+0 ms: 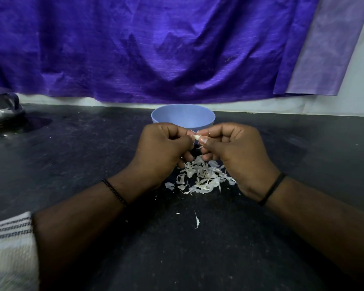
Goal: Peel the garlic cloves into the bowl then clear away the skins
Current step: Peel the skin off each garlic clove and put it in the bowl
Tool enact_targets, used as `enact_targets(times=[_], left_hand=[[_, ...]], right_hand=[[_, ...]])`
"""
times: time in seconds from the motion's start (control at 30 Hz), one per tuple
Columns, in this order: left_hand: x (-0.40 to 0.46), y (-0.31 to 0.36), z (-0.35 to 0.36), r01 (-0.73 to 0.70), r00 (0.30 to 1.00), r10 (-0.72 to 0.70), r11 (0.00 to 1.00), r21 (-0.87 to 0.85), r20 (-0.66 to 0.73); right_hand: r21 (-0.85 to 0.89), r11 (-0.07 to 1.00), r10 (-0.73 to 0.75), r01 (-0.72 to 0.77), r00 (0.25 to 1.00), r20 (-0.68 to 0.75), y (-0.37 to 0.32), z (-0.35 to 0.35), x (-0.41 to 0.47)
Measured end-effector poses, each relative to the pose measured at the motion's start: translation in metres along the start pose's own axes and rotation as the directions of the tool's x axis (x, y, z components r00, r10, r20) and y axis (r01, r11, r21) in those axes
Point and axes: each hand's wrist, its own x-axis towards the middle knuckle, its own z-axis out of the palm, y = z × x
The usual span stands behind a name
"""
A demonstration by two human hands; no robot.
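My left hand (163, 147) and my right hand (232, 147) meet above the middle of the dark countertop (82, 164), fingers of both curled inward, knuckles toward the camera. Between the fingertips of the two hands I pinch a single garlic clove (196, 137), a small pale piece of which only the upper part shows; the rest is hidden by my thumbs and forefingers. My right thumb, nail upward, presses against the clove from the right, and my left thumb and forefinger close on it from the left. The clove is held just in front of the blue bowl (183, 115), which stands on the countertop near its far edge, directly behind my hands; I cannot tell what lies in the bowl's bottom, since my hands cover its near wall. Beneath and slightly nearer than my hands lies a heap of white garlic skins (202, 177), spread on the countertop between my wrists, with one curled strip of skin (196, 221) lying apart, closer to the near edge. Each wrist carries a thin dark band: a beaded one on the left (114, 192), a plain one on the right (271, 189). A steel vessel (2, 108) stands at the far left corner. A purple cloth (156, 49) hangs along the wall behind the countertop. A striped cloth (8, 248) shows at the near left corner.
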Motion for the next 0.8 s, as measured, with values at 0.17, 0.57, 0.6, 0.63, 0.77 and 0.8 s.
enact_targets(times=[0.17,0.57,0.6,0.63,0.77,0.8], left_hand=[[-0.001,-0.003,0.007,0.039,0.999,-0.042,0.994,-0.099,-0.031],[0.0,-0.001,0.002,0.041,0.999,-0.038,0.991,-0.125,0.026],[0.0,-0.001,0.002,0.043,0.999,-0.04,0.992,-0.122,0.03],[0.0,-0.001,0.002,0.047,0.999,-0.043,0.992,-0.118,0.033],[0.0,-0.001,0.003,0.058,0.998,-0.055,0.991,-0.123,0.03],[0.0,-0.001,0.003,0.061,0.998,-0.058,0.991,-0.121,0.032]], right_hand=[[0.024,1.0,0.001,0.0,1.0,-0.014,0.002,0.002,-0.001],[0.042,0.999,0.016,-0.015,1.0,-0.016,0.005,0.0,0.001],[0.011,1.0,0.003,-0.002,1.0,-0.016,0.006,0.001,0.0],[-0.018,1.0,-0.012,0.012,1.0,-0.019,0.008,0.002,0.0],[-0.111,0.993,-0.053,0.049,0.998,-0.037,0.012,0.003,0.0],[-0.123,0.991,-0.061,0.057,0.997,-0.036,0.012,0.003,0.0]])
